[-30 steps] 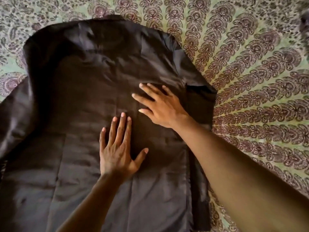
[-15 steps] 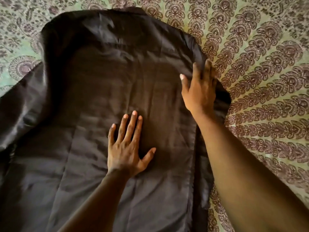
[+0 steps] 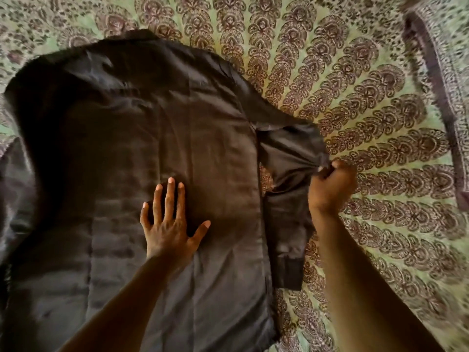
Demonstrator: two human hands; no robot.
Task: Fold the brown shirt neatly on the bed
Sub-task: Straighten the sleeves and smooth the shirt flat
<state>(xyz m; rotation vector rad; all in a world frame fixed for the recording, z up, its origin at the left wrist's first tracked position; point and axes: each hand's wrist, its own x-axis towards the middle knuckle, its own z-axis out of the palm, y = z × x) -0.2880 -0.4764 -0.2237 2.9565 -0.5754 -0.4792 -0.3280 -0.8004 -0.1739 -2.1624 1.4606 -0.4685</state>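
Both forearms are bare from the lower edge of the view to the wrists, with no sleeve showing. The left hand (image 3: 169,231) and right hand (image 3: 330,189) are bare too. The fingernails on the left hand look short and pale against the fingertips.
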